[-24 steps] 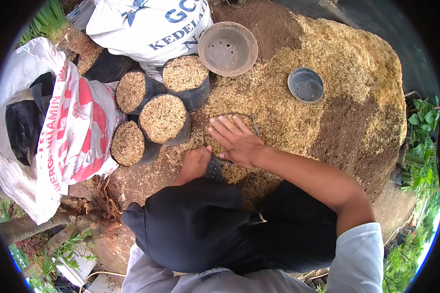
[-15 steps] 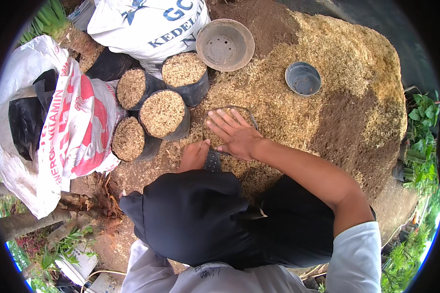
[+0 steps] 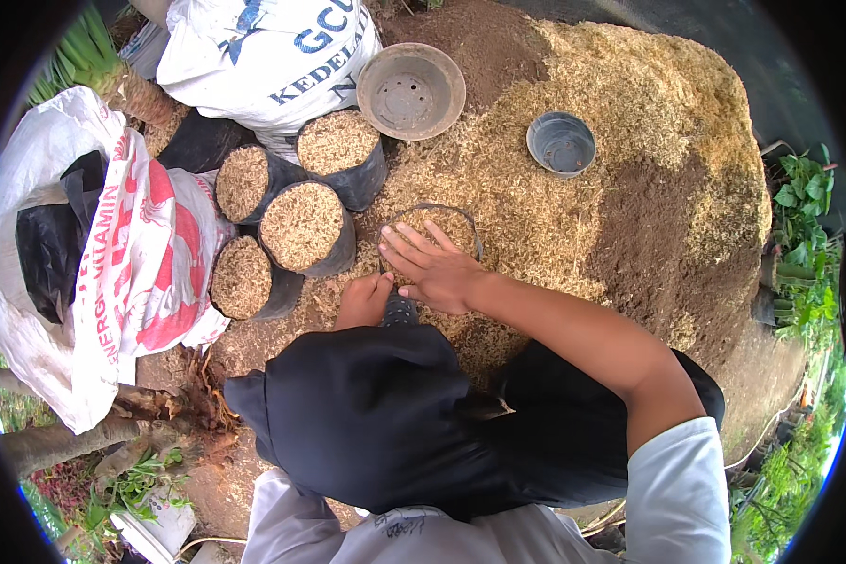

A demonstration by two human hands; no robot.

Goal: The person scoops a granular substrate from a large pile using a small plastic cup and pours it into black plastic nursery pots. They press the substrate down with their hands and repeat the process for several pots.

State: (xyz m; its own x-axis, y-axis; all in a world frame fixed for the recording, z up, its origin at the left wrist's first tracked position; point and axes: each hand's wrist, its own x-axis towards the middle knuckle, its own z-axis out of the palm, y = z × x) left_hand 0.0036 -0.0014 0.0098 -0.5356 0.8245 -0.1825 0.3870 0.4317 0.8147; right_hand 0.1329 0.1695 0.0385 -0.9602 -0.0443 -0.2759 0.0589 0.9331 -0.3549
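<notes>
A: Right hand (image 3: 437, 273)?

B: Open, fingers spread, palm down on the husk fill of a black grow bag (image 3: 434, 226) sunk in the husk heap (image 3: 573, 141). It grips nothing; it lies flat on the fill.

A: Left hand (image 3: 365, 301)?

B: Fingers curled, at about 8 o'clock from the right hand, touching the bag's near edge. Cannot tell whether it pinches the rim.

A: Where does the bag sit?

B: Frame centre, at the heap's near-left foot. Four filled bags (image 3: 296, 226) cluster at its 9 to 11 o'clock, touching one another.

A: Anything else?

B: Brown empty pot (image 3: 412, 91) at 12 o'clock, small grey pot (image 3: 561, 144) at 1 to 2 o'clock, both on the heap. White sacks (image 3: 113, 273) at 9 o'clock.
</notes>
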